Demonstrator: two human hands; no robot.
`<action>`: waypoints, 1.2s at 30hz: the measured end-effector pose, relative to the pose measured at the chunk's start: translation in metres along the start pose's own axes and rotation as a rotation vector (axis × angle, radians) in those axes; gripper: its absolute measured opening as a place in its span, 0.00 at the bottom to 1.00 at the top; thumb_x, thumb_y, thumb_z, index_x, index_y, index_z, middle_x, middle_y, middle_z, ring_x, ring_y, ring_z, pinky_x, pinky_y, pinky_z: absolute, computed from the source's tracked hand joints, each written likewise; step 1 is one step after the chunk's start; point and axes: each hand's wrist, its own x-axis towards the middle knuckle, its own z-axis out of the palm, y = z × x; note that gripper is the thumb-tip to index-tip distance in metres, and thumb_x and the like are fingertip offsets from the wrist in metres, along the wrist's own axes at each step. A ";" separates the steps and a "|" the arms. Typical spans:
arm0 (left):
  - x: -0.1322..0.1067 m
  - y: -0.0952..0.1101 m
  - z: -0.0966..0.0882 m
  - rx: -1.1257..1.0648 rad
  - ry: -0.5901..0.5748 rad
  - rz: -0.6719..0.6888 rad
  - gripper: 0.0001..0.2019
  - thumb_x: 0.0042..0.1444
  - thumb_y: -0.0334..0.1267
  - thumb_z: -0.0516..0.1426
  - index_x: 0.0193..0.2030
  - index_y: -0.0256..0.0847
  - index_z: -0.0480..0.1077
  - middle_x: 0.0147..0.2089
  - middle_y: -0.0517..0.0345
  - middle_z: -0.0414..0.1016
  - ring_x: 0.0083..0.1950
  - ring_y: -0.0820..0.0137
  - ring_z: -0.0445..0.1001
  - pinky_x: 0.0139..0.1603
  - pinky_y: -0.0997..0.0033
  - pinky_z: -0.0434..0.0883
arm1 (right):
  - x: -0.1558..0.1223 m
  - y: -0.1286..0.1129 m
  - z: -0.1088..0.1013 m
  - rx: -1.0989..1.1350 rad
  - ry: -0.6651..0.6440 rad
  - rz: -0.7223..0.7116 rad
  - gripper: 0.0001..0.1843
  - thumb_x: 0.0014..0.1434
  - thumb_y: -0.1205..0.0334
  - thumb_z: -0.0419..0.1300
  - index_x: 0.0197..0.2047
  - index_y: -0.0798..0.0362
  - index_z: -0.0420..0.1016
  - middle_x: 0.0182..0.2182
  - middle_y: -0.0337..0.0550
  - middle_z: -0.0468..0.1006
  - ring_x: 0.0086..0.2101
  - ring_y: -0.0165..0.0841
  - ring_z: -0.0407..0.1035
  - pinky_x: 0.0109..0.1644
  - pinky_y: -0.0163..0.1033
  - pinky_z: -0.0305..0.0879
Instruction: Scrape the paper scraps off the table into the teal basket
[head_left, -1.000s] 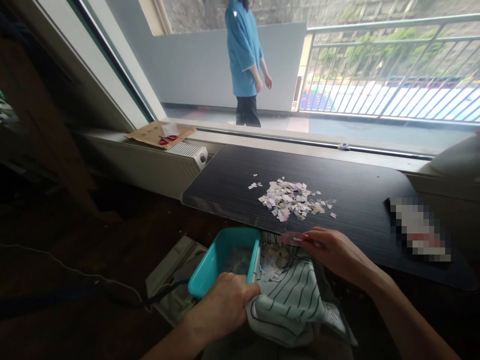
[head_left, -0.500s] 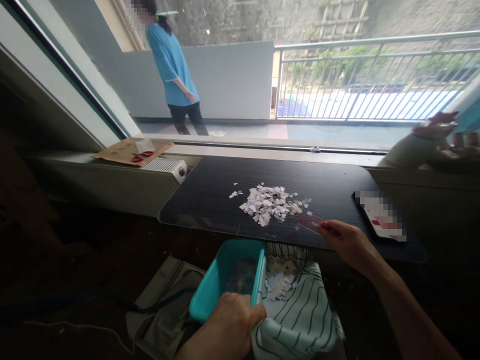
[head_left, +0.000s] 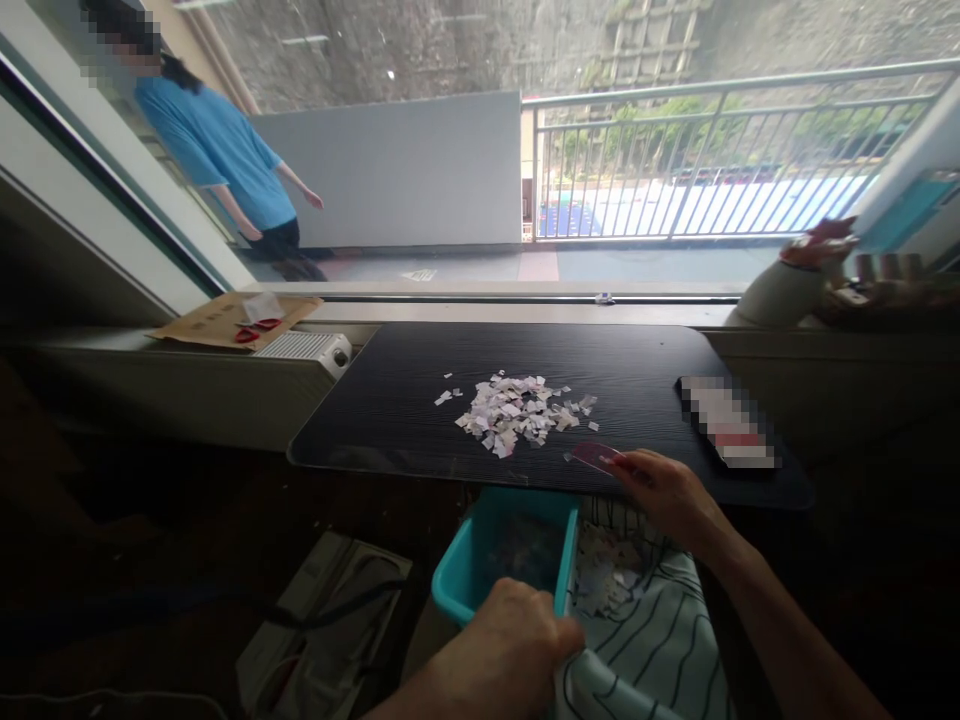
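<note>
A loose heap of small cut paper pieces [head_left: 514,412] lies on the dark table [head_left: 630,360]. Just right of the heap, near the table's front edge, my right hand [head_left: 667,490] pinches a thin, clear pinkish plastic piece with a rounded end [head_left: 595,457]. Below the edge, my left hand [head_left: 517,635] is closed on the near rim of a teal bin [head_left: 454,585], where it meets a second bin lined with striped cloth [head_left: 652,640]. More paper pieces [head_left: 611,570] lie in the cloth-lined bin. The teal bin's contents are too dim to make out.
A phone-like slab [head_left: 727,420], partly blurred out, lies on the table's right side. Red-handled scissors [head_left: 255,330] rest on a brown envelope [head_left: 202,325] on the sill. A person in a blue top [head_left: 225,150] is outside the window. A box [head_left: 322,620] sits on the floor.
Both bins have shifted right under the table edge, together with my left hand. My right hand and the plastic piece keep their place beside the heap. The person outside has walked left.
</note>
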 end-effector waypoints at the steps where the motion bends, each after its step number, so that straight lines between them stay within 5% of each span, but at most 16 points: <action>1: 0.004 0.001 -0.001 0.016 0.002 0.018 0.02 0.51 0.31 0.59 0.30 0.40 0.70 0.27 0.56 0.74 0.26 0.64 0.73 0.21 0.70 0.53 | -0.002 -0.004 0.002 0.002 -0.015 -0.021 0.17 0.64 0.53 0.52 0.40 0.52 0.78 0.31 0.41 0.78 0.29 0.31 0.70 0.34 0.34 0.62; 6: 0.013 0.001 -0.008 0.061 0.013 0.049 0.02 0.50 0.33 0.60 0.30 0.40 0.70 0.26 0.56 0.74 0.25 0.63 0.73 0.20 0.69 0.51 | -0.001 -0.017 0.001 0.011 -0.108 -0.116 0.17 0.65 0.54 0.51 0.34 0.52 0.78 0.27 0.39 0.75 0.26 0.29 0.67 0.30 0.33 0.60; 13: 0.014 0.001 -0.015 0.038 -0.032 0.050 0.03 0.49 0.29 0.59 0.31 0.39 0.71 0.27 0.55 0.75 0.25 0.64 0.72 0.20 0.70 0.52 | 0.028 0.019 -0.008 -0.159 0.182 0.061 0.15 0.63 0.55 0.53 0.42 0.53 0.78 0.34 0.44 0.77 0.33 0.35 0.71 0.38 0.38 0.62; 19: 0.019 -0.002 -0.010 0.029 0.006 0.072 0.03 0.48 0.31 0.61 0.30 0.40 0.71 0.26 0.55 0.74 0.24 0.64 0.72 0.20 0.71 0.54 | 0.008 -0.001 0.009 -0.031 -0.027 -0.075 0.15 0.65 0.55 0.51 0.41 0.50 0.77 0.32 0.40 0.76 0.29 0.30 0.70 0.34 0.34 0.61; 24: 0.022 0.000 -0.008 0.065 0.044 0.064 0.02 0.49 0.31 0.60 0.30 0.41 0.71 0.25 0.56 0.73 0.24 0.64 0.72 0.19 0.71 0.55 | 0.008 -0.013 0.012 -0.039 0.004 -0.076 0.14 0.65 0.56 0.52 0.41 0.51 0.78 0.32 0.41 0.76 0.32 0.32 0.70 0.37 0.35 0.63; 32: 0.017 -0.001 -0.011 0.067 0.042 0.067 0.02 0.51 0.32 0.60 0.29 0.41 0.70 0.25 0.56 0.73 0.24 0.64 0.73 0.19 0.72 0.56 | -0.003 -0.028 0.009 -0.004 -0.192 -0.194 0.13 0.65 0.58 0.52 0.39 0.50 0.78 0.33 0.41 0.77 0.33 0.31 0.70 0.37 0.34 0.64; 36: 0.015 -0.002 -0.013 0.047 0.032 0.062 0.02 0.51 0.32 0.60 0.30 0.40 0.70 0.26 0.56 0.75 0.25 0.64 0.74 0.20 0.73 0.56 | 0.001 -0.032 0.011 -0.004 -0.172 -0.194 0.13 0.66 0.59 0.51 0.39 0.51 0.77 0.33 0.42 0.76 0.33 0.31 0.70 0.37 0.35 0.63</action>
